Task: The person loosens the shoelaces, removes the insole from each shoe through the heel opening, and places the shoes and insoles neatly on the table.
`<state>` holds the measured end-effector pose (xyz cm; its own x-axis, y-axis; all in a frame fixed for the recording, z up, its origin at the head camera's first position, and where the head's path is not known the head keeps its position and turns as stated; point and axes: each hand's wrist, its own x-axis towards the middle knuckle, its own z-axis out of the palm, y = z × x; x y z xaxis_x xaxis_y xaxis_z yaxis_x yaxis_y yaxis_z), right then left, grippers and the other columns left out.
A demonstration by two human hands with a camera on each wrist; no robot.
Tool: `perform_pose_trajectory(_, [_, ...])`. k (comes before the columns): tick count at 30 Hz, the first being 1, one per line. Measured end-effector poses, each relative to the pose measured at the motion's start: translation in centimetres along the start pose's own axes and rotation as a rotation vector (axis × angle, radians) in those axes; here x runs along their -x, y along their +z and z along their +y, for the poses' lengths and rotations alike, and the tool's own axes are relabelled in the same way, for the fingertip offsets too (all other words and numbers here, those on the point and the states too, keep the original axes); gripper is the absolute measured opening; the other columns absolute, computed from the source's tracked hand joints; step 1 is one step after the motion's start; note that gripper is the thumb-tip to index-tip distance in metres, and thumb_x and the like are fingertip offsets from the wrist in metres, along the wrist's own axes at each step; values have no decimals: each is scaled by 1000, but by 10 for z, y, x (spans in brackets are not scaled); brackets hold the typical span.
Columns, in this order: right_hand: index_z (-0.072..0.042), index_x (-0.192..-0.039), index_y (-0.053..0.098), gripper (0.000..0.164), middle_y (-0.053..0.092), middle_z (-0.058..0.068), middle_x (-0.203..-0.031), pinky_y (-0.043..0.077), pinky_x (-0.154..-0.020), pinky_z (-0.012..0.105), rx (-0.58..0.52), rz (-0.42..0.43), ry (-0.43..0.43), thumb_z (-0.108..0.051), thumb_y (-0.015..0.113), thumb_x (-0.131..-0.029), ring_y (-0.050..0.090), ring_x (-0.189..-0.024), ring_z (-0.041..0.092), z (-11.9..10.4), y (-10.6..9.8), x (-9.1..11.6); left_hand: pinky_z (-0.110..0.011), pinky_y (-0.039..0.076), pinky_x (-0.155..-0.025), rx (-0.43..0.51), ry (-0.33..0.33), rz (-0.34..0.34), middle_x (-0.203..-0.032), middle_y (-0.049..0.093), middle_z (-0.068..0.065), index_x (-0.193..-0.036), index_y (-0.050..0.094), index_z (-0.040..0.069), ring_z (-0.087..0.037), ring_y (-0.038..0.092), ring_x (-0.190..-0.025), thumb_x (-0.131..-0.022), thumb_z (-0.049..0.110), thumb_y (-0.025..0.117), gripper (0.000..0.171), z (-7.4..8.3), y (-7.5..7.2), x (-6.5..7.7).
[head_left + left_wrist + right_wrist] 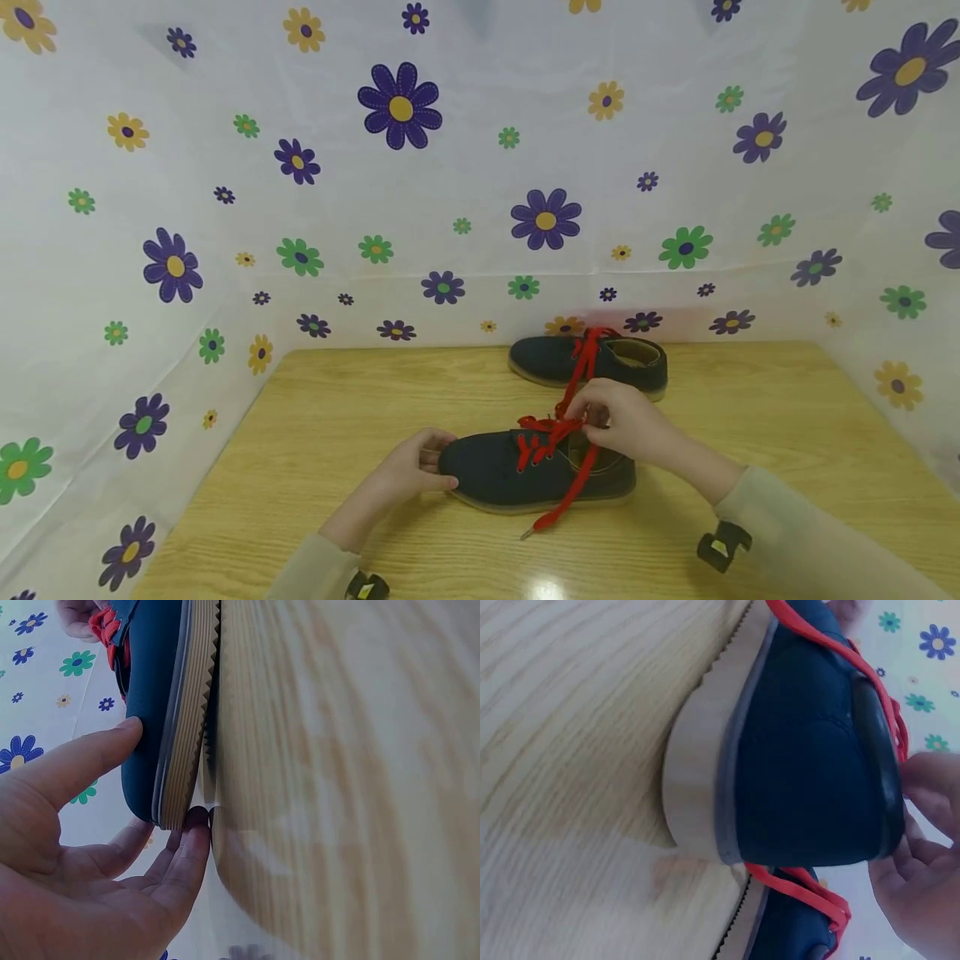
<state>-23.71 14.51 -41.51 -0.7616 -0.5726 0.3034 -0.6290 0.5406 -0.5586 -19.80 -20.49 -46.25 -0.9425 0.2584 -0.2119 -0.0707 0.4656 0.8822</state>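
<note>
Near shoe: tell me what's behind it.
Behind the near shoe, a second dark shoe with red laces stands on the wooden tabletop. The right grip hides some of the space between the shoes; what lies there cannot be seen.

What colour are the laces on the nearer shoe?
Red; the laces show best in the head view.

near shoe [487,471] part-hidden; sleeves [832,542], tabletop [315,400] cropped

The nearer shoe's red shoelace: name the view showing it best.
The head view: it shows the red shoelace, lacing and loose tip. The left wrist view catches only some lacing near the top edge; the right wrist view, mainly a strand along the shoe.
</note>
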Motion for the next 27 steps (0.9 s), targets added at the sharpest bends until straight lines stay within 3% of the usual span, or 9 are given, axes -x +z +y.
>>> perform_pose_trajectory(5, [-8, -106, 76, 19, 73, 4, -101, 61, -79, 30, -35, 11, -8, -3, 83, -90, 65, -86, 12, -5, -2, -2, -49, 58, -103, -10, -7, -5, -142, 60, -23, -145, 55, -1, -35, 65, -122, -87, -1, 84, 64, 1, 0, -1])
perform_pose_trajectory(11, [-9, -102, 77, 11, 72, -1, -95, 58, -75, 25, -113, 58, -47, -1, 78, -94, 64, -84, 7, -15, 3, -9, -49, 58, -104, -10, -7, -10, -142, 59, -24, -145, 55, -1, -35, 64, -123, -88, -1, 84, 64, 2, 0, 0])
perform_pose_trajectory(13, [-9, -101, 77, 10, 72, 0, -95, 56, -73, 23, -128, 47, -75, -2, 78, -95, 63, -83, 7, -15, 7, -9, -49, 58, -105, -8, -5, -9, -142, 60, -25, -145, 55, -2, -35, 65, -122, -88, -1, 84, 64, 2, 0, 0])
perform_pose_trajectory(19, [-13, -102, 79, 15, 71, 0, -104, 58, -78, 22, -135, -46, -46, 0, 77, -95, 61, -88, 6, -8, 15, -8, -49, 58, -103, -12, -2, -10, -142, 60, -24, -145, 54, -2, -35, 65, -122, -88, 0, 84, 64, 2, 0, 1])
perform_pose_trajectory(27, [-13, -99, 78, 21, 71, 1, -100, 57, -75, 21, -86, -36, -40, 7, 74, -92, 59, -85, 6, -2, 14, -4, -48, 59, -102, -13, -1, -12, -142, 59, -25, -146, 54, -2, -35, 65, -122, -88, 1, 83, 65, 1, 0, 1])
